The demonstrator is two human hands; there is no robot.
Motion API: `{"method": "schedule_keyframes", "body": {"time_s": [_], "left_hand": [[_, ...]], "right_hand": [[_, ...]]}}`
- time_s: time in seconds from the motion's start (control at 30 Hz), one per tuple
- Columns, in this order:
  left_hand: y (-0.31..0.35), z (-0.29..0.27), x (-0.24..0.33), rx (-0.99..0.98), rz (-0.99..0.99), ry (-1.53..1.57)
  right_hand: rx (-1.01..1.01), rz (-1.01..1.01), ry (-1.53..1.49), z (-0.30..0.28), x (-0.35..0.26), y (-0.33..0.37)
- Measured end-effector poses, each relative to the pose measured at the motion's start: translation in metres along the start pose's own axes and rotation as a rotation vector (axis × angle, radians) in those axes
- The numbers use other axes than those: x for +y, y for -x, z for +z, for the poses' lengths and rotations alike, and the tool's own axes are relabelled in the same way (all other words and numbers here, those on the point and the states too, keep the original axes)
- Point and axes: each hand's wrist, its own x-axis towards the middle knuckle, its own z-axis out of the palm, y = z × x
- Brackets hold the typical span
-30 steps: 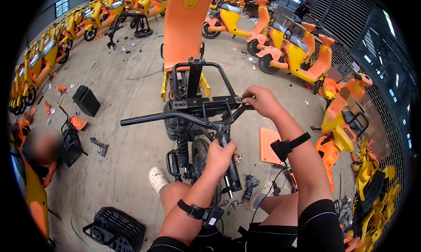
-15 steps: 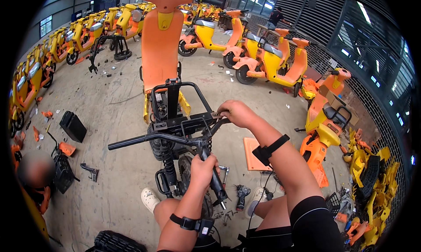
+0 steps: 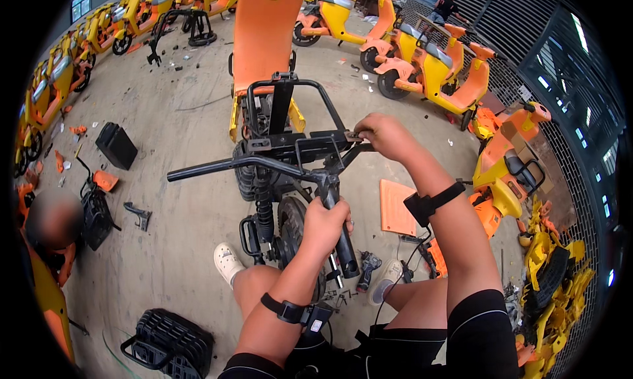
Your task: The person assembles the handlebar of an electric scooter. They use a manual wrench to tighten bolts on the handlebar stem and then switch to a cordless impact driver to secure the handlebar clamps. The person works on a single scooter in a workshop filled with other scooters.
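Note:
My left hand (image 3: 326, 226) is closed around the thick stem of a black tubular handlebar (image 3: 231, 165), whose long arm reaches out to the left. The stem's lower end (image 3: 349, 260) slants down to the right, with a silver rod (image 3: 336, 273) beside it. Curled over the handlebar's right side, next to the end of a black metal rack (image 3: 283, 143), is my right hand (image 3: 386, 138). That end of the bar is hidden under it. Behind stands a partly stripped scooter with an orange front panel (image 3: 262, 39), a coil shock absorber (image 3: 264, 207) and a wheel (image 3: 290, 227).
A cordless drill (image 3: 368, 271) and an orange panel (image 3: 397, 205) lie by my right leg. A black basket (image 3: 173, 343) is at lower left, a black box (image 3: 117, 145) farther back. Yellow scrap panels (image 3: 554, 300) pile up right. Another person (image 3: 56, 224) is at left.
My view has tilted down, so the scene sits higher and more of the black basket shows. Both hands keep their holds, and the handlebar has shifted little against the rack.

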Motion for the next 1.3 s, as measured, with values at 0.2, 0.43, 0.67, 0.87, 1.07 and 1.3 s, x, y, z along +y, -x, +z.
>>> {"method": "schedule_keyframes", "body": {"time_s": [0.2, 0.43, 0.67, 0.87, 1.07, 1.3], "left_hand": [[-0.001, -0.001, -0.001, -0.003, 0.003, -0.038], [-0.003, -0.001, -0.001, -0.013, -0.001, -0.065], [-0.003, 0.001, -0.001, 0.006, -0.01, -0.044], [-0.003, 0.001, -0.003, 0.007, 0.0, -0.034], [-0.005, 0.0, -0.005, 0.024, -0.007, -0.035], [-0.006, 0.0, -0.005, 0.013, 0.0, -0.028]], "right_hand": [[-0.032, 0.058, 0.04, -0.002, -0.006, -0.002], [0.008, 0.06, 0.059, 0.002, -0.006, -0.001], [-0.026, 0.03, 0.085, -0.005, -0.013, -0.005], [-0.043, 0.028, 0.136, -0.004, -0.012, -0.006], [-0.116, 0.098, 0.154, -0.007, -0.018, -0.007], [-0.152, 0.041, 0.051, -0.014, -0.006, -0.008]]}}
